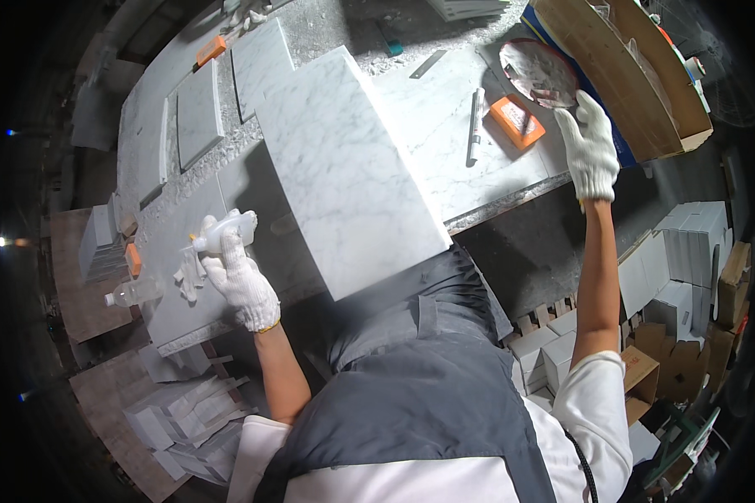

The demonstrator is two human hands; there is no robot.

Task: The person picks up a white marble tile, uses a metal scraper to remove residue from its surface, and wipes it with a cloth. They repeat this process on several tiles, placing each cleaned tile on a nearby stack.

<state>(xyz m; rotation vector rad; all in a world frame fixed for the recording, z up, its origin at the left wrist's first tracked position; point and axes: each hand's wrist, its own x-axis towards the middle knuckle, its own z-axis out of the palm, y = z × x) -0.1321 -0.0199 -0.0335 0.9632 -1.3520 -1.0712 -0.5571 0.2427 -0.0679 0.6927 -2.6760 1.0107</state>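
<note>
My left hand (242, 285), in a white knit glove, is closed round a small translucent squeeze bottle (226, 230) with a yellowish tip, above the left of the worktable. My right hand (591, 151), gloved alike, is at the near right rim of a round, smeared dish (533, 71). Its thumb and fingers are apart, and I see nothing between them. A large white-grey marbled slab (352, 168) lies between my hands, its near end jutting past the table edge toward my apron. Beside the dish are an orange block (518, 121) and a white marker (476, 126).
Further marbled tiles (200, 113) and another orange block (210, 52) lie at the back left. A clear bottle (134, 292) and a crumpled white rag (190, 275) sit at left. A cardboard box (646, 75) stands at right. White boxes (692, 243) are stacked lower right.
</note>
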